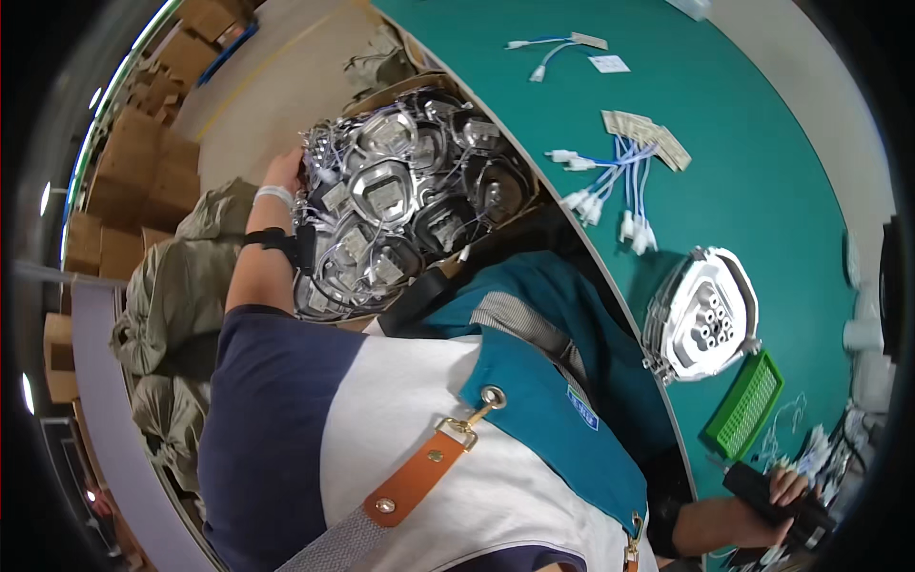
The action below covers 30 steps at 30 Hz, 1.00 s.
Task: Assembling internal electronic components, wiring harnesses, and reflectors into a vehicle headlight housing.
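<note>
The black handheld tool (768,498) lay at the lower right, over the near end of the green bench (805,276); its long axis ran obliquely from lower right to upper left, and its thin tip pointed up and left, toward the lower end of the green perforated tray (745,405). The right hand (787,496) was closed about the tool's body, the fingers wrapped over its upper side; whether the tool also rested on the bench could not be told. The tray's own long axis slanted from lower left to upper right. Above it stood a stack of metal housings (703,315), rounded in outline, its topmost pale face marked by a cluster of round openings. At the upper left, the left hand (284,172) reached to the left margin of a carton (391,92) filled with silver and black metal units (383,194), which pointed in various directions among loose wires. Its fingertips were lost among the wires, so neither their opening nor any grip could be determined. Farther up the bench, a bundle of white-plugged leads (624,181) fanned downward from overlapping pale strips (648,133).
</note>
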### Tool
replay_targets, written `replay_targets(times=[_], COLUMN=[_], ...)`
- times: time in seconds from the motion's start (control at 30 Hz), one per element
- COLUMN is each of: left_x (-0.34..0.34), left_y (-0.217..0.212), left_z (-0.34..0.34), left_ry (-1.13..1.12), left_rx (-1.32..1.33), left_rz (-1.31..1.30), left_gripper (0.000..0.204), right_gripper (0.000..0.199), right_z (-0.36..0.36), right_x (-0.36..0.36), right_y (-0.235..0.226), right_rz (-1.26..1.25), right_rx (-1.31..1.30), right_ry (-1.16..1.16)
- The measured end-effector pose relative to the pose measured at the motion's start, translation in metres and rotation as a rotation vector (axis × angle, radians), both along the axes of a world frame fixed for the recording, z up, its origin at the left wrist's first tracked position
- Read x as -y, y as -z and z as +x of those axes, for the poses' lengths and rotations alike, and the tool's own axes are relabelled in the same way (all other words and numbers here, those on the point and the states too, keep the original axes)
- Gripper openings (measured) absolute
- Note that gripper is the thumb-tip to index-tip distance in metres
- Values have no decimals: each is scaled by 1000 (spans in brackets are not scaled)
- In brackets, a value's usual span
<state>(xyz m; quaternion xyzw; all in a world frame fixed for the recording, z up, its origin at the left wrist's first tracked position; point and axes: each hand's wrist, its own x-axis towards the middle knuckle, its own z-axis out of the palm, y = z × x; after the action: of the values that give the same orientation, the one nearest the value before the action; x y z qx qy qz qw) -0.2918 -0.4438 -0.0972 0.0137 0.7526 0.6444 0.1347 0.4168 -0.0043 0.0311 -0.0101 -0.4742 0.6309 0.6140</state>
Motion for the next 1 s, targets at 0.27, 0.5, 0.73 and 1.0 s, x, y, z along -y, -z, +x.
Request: replay_targets(times=[0.27, 0.5, 0.73, 1.0], left_x=[-2, -26, -173, -393], left_y=[35, 84, -53, -147], left_z=[-46, -60, 22, 211], left_ry=[4, 734, 452, 1164], left_rx=[-371, -199, -943, -1406], left_rz=[-1159, -1816, -1068, -438], left_gripper=[62, 63, 53, 45], right_gripper=[55, 55, 54, 53], right_z=[-12, -52, -49, -53], right_x=[17, 14, 13, 24], right_y=[-19, -8, -17, -15], right_rz=[-10, -51, -102, -150], right_rx=[8, 20, 44, 22], right_ry=[74, 165, 161, 38])
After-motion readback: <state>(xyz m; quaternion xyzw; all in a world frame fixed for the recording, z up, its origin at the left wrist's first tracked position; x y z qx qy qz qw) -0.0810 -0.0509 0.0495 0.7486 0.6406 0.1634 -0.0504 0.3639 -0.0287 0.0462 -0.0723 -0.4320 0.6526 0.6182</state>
